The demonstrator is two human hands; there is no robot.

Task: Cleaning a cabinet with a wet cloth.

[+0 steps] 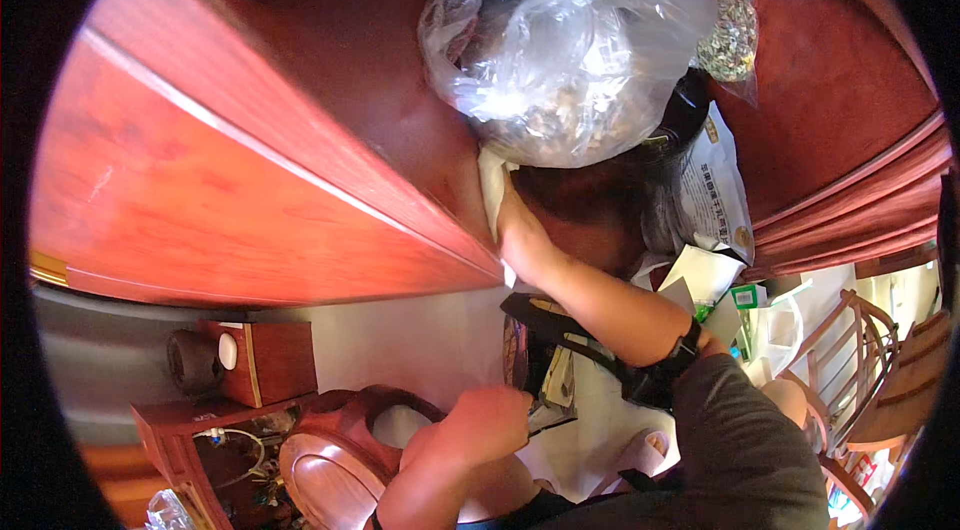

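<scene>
My right hand (523, 243) reaches into a reddish wooden compartment and holds a white cloth (492, 188) against the wooden surface at its edge. Its fingers are mostly hidden by the cloth and the hand. Just above it lies a large clear plastic bag (577, 57) with brownish contents. My left hand (491, 417) is low in the view, blurred and curled, near a dark bag on the floor; whether anything is in it cannot be told. A black band (679, 350) sits on the right forearm.
A bag of dried greenish pieces (727, 27) and a printed white pouch (709, 192) lie in the compartment. A large reddish wooden panel (225, 177) fills the left. Below are a round wooden stool (330, 470) and a wooden box (281, 361); wooden chairs (892, 380) stand right.
</scene>
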